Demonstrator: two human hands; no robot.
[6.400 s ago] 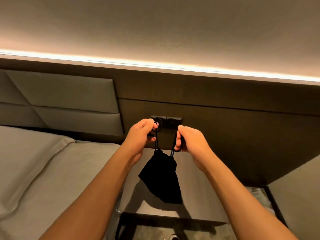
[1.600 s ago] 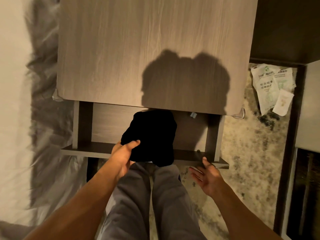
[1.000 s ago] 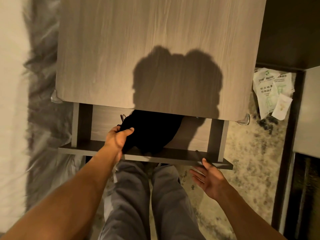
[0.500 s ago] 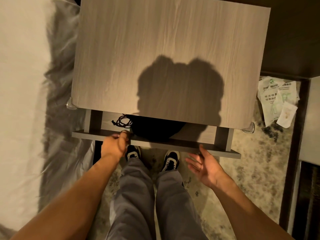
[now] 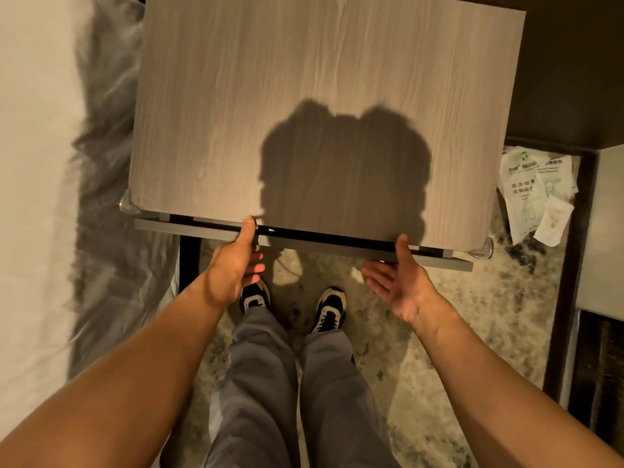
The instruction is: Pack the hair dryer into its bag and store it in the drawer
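Nearly shut now: drawer (image 5: 304, 243) showing only a dark slit under the nightstand top (image 5: 320, 96), bag hidden inside. Left hand (image 5: 233, 265) loosely cupping the stiff front edge, right hand (image 5: 401, 285) spread open beside it; light slide, presumably

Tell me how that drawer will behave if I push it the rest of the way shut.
The drawer looks like stiff wood board, so it should move as one piece. It sits slightly askew under the nightstand top, so pushing with the left hand and right hand evenly probably avoids binding. Only a narrow gap remains, so gentle force likely suffices.
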